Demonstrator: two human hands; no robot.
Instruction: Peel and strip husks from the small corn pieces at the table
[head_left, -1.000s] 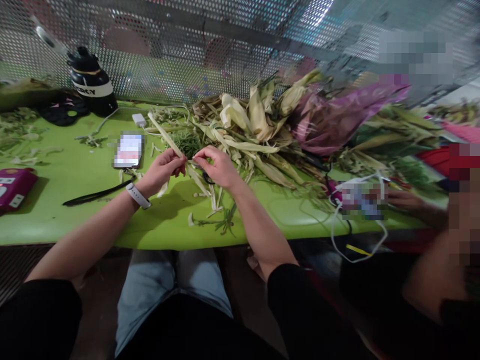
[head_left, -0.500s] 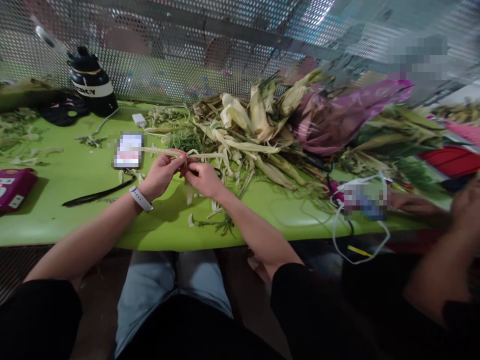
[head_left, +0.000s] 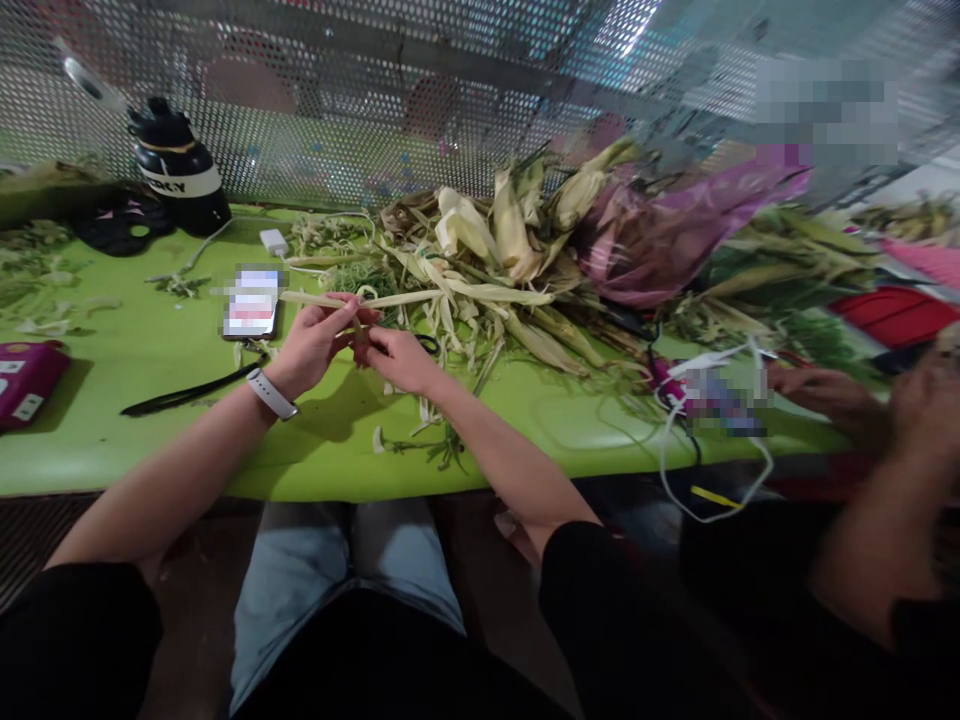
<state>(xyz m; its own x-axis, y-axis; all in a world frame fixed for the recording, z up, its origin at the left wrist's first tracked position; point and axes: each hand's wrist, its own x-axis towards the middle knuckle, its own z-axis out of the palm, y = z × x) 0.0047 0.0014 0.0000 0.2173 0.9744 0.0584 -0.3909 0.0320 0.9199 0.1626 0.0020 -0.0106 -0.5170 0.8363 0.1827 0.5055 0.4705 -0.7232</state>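
Note:
My left hand (head_left: 313, 343) and my right hand (head_left: 397, 358) meet over the green table (head_left: 135, 360), fingers pinched on a long pale husk strip (head_left: 390, 299) that lies level across them, pointing left and right. My left wrist wears a white band (head_left: 271, 394). Loose strips and scraps (head_left: 420, 420) lie on the table under my hands. Behind them is a big pile of corn husks and ears (head_left: 495, 250).
A phone (head_left: 253, 305), a black strap (head_left: 180, 392), a white charger (head_left: 273, 241), a black bottle (head_left: 178, 165) and a magenta box (head_left: 26, 370) lie at left. Another person's hands (head_left: 840, 395) work at right by white cables (head_left: 705, 440) and a purple bag (head_left: 675, 230).
The husk strip turned from slanting up-left to lying level between my hands, and my right hand moved closer to my left. The person at right shifted their arm.

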